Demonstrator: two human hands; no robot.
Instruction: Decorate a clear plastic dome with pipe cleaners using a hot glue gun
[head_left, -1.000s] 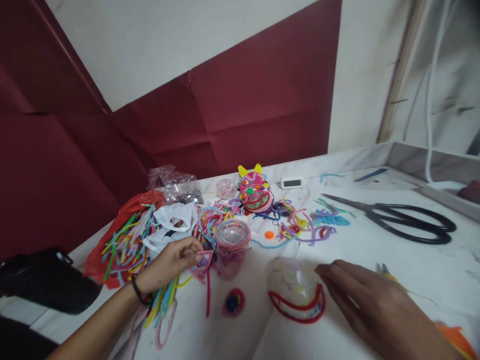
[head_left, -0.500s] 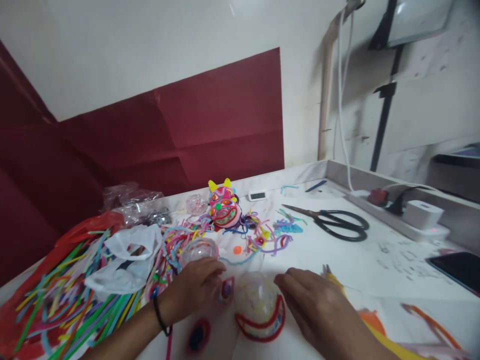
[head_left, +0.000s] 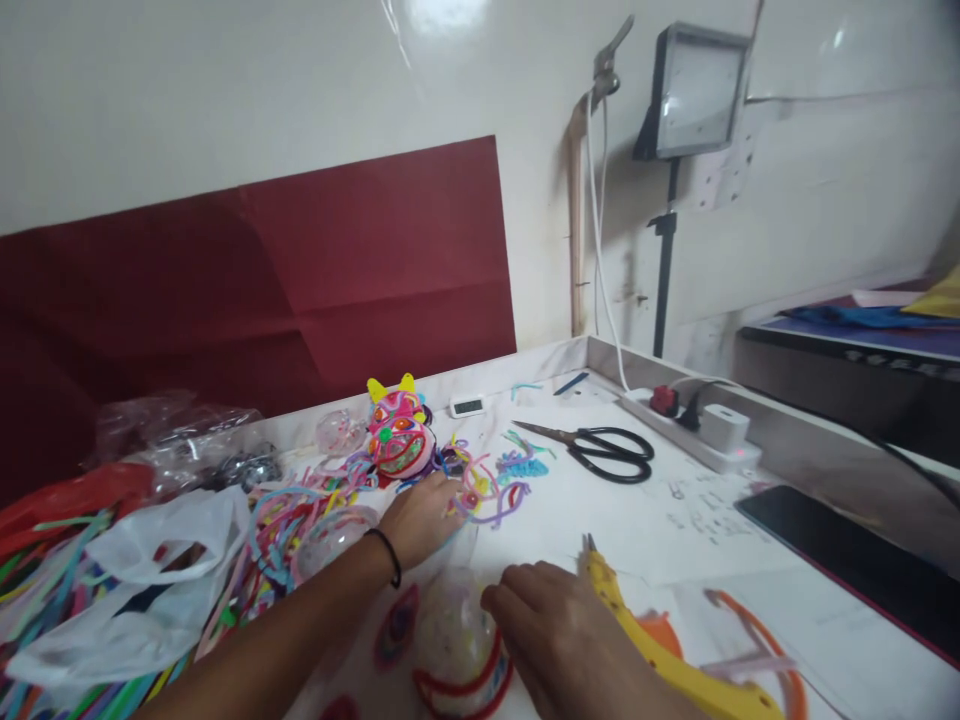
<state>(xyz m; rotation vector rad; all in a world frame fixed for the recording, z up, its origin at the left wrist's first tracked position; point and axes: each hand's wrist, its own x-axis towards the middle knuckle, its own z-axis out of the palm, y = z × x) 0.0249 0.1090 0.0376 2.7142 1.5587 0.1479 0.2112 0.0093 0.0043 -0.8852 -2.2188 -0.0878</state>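
Note:
My left hand (head_left: 424,515), with a black band at the wrist, reaches over the loose pipe-cleaner pieces (head_left: 487,485). Its fingertips are hidden, so I cannot see whether they grip a piece. My right hand (head_left: 547,625) has its fingers curled against the side of a clear plastic ball (head_left: 454,625). A red-edged mouth (head_left: 469,695) is on the ball's lower front. Left of the ball lies a red-rimmed eye shape (head_left: 397,625), blurred. Beyond my left hand stands a colourful animal head (head_left: 401,440) with yellow ears and a green nose.
Black-handled scissors (head_left: 600,450) lie at the back right, near a power strip (head_left: 690,430). A yellow tool (head_left: 637,640) is beside my right hand; a phone (head_left: 847,560) lies farther right. Pipe cleaners and a white plastic bag (head_left: 172,540) fill the left side.
My left hand has moved away from beside the ball, forward to the loose pieces. My right hand remains by the ball, now against its side. The view has turned right.

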